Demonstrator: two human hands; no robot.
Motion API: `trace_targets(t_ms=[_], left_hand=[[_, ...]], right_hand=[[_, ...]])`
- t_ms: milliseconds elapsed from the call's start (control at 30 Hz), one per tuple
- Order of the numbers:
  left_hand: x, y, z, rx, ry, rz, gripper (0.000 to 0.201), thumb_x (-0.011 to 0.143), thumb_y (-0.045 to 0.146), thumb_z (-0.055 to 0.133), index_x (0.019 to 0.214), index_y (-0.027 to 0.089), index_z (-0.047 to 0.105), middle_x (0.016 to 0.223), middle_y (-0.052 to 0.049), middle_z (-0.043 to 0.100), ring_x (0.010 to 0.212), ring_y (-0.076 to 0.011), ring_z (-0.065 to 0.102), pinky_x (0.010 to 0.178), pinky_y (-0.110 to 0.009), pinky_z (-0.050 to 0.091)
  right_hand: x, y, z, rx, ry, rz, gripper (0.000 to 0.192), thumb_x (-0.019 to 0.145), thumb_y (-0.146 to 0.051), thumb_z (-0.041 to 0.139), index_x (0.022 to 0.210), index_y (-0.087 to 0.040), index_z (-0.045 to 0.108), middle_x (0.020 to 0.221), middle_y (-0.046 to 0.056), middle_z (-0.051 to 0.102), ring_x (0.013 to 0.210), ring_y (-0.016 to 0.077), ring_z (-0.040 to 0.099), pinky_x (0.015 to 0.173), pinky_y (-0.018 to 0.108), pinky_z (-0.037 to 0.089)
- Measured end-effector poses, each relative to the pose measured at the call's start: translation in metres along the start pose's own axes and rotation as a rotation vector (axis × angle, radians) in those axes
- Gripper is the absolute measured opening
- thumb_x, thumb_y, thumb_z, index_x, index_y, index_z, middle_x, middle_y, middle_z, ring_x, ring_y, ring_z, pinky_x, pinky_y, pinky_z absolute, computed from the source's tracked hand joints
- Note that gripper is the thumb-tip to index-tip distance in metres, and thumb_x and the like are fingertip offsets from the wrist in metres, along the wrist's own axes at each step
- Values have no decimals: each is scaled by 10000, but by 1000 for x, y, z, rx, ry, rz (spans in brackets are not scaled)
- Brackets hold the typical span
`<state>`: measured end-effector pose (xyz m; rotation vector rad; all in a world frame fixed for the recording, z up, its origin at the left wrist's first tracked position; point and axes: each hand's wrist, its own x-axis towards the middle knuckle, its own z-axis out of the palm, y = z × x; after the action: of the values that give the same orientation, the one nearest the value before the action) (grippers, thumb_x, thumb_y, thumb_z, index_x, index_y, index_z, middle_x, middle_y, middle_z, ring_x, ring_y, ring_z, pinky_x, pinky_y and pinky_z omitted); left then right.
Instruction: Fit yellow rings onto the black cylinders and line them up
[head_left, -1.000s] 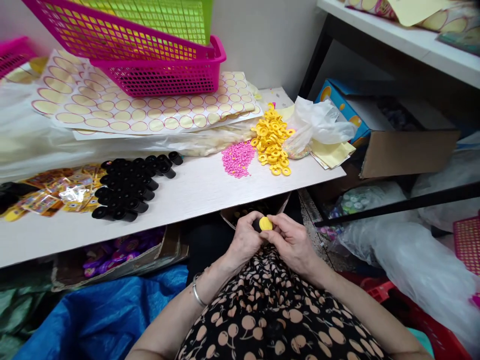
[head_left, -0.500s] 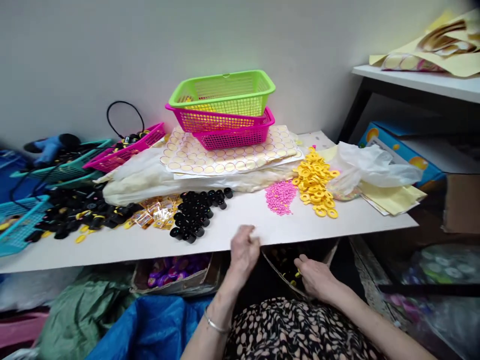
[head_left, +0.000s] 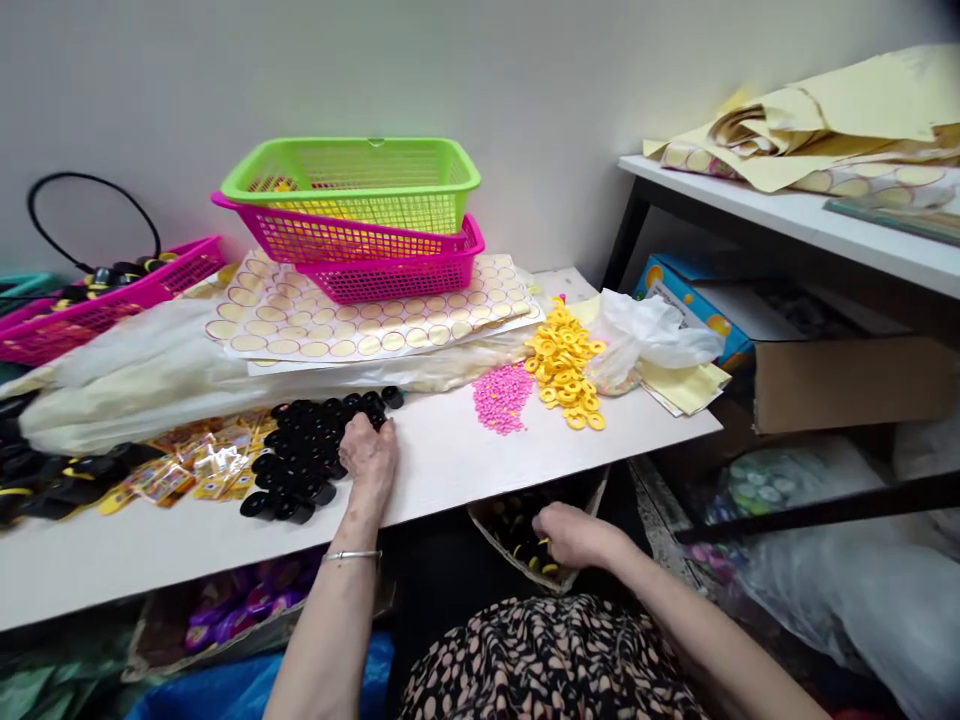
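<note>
Black little tubes (head_left: pixel 311 455) lie in a bunch on the white desk (head_left: pixel 450 470), near its front edge. The left hand (head_left: pixel 369 453) rests on the right side of this bunch. Its arm reaches up from the bottom of the view, with a thin silver bracelet (head_left: pixel 352 554) on the wrist. The fingers (head_left: pixel 354 428) curl down onto the tubes and touch them. I cannot tell if they hold one.

The right hand (head_left: pixel 574 533) is lower, below the desk edge. It reaches into a cardboard box (head_left: pixel 487 522) that holds black and yellow pieces (head_left: pixel 525 545). The palm faces down and the fingers are bent into the box. I cannot tell if they grip anything.

Left of the tubes are shiny yellow packets (head_left: pixel 199 462). More black and yellow pieces (head_left: pixel 52 480) lie at the far left. Right of the tubes is a small heap of pink beads (head_left: pixel 502 396), and just beside it a pile of yellow rings (head_left: pixel 566 365). A clear plastic bag (head_left: pixel 652 335) lies next to the rings.

Farther back, sticker sheets (head_left: pixel 352 330) with round shapes are spread out. A pink basket (head_left: pixel 375 255) sits on them, with a green basket (head_left: pixel 352 180) stacked inside it. Another pink basket (head_left: pixel 97 300) stands at the far left. On the right, a shelf (head_left: pixel 787 215) holds yellow paper (head_left: pixel 825 120).
</note>
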<state>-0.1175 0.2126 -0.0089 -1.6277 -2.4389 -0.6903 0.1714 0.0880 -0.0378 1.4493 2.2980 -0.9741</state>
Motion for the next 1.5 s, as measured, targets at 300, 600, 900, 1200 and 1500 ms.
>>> trace_targets(t_ms=[300,600,900,1200,1500], left_hand=[[-49,48,8,-723,-293,3,307,617,304,608,896,175,614,513,65,465,476,-95,437,499,-207,353],[-105,97,14,-886,-463,137,301,595,203,608,893,155,610,548,73,433,480,-63,367,495,-189,330],[-111,98,24,-888,-434,199,308,636,232,619,939,177,593,620,55,483,534,-71,402,521,-192,351],[-110,96,27,-868,-423,271,356,661,251,640,1008,182,599,770,11,567,610,-91,482,575,-211,400],[-109,97,29,-859,-440,288,315,653,224,652,965,194,616,746,27,556,608,-89,463,574,-205,385]], right_hand=[[27,24,-73,325,906,-25,155,803,-170,460,763,-165,610,775,32,583,762,144,540,696,246,383],[63,7,-82,-51,792,198,199,860,-251,422,809,-183,602,904,59,563,848,173,521,637,258,332],[69,13,-79,-43,849,115,134,839,-141,418,868,-163,546,883,67,561,840,177,491,664,268,329],[44,33,-50,-384,985,-85,253,853,-84,353,730,-140,568,720,89,511,689,196,403,640,313,298],[21,36,-41,64,985,-185,100,820,-127,436,792,-166,523,766,46,525,752,170,469,682,281,362]])
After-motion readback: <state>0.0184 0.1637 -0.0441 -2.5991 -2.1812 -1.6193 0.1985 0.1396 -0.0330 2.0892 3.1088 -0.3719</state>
